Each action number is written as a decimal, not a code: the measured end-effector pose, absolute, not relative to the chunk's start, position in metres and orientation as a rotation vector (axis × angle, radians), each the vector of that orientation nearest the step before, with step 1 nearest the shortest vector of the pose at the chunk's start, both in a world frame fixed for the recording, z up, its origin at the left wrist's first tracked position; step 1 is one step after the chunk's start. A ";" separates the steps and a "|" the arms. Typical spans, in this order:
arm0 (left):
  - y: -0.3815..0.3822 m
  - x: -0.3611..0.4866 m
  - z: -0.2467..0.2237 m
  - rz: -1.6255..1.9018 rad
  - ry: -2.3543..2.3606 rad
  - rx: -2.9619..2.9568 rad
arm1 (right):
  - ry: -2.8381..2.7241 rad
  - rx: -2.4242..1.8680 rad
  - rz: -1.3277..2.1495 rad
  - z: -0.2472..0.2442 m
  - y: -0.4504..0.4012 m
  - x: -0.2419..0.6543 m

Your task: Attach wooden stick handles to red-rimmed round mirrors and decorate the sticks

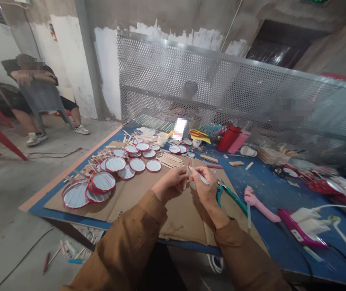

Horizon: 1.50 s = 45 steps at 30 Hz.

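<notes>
My left hand (173, 184) is closed on a small wooden stick (188, 167), held upright above the cardboard (179, 218). Close beside it on the right, my right hand (205, 186) grips a white pen-like tool (202, 178), its tip near the stick. Several round discs with red rims (115, 163) lie in overlapping groups on the left part of the cardboard. A pile of thin wooden sticks (169, 159) sits just beyond my hands. Green-handled pliers (235, 198) rest to the right of my right hand.
A pink glue gun (260, 206) and a purple power strip (302, 230) with white plugs lie at right. Red (229, 138) and pink bottles (239, 141) stand near the perforated metal screen (167, 72). A person (39, 76) sits at far left.
</notes>
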State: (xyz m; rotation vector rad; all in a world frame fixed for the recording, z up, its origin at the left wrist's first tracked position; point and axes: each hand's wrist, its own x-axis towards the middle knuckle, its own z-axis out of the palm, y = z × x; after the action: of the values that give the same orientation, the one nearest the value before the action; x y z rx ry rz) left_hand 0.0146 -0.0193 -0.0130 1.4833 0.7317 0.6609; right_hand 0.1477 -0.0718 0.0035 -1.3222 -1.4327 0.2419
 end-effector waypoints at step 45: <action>-0.016 0.015 -0.015 0.632 0.762 1.510 | -1.420 -1.292 0.295 0.001 -0.069 0.152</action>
State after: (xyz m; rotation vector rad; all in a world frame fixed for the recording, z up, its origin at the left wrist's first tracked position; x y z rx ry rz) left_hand 0.0148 -0.0162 -0.0152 1.5102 0.7618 0.6320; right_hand 0.1525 -0.0688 0.0014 -1.2925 -1.4195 0.2953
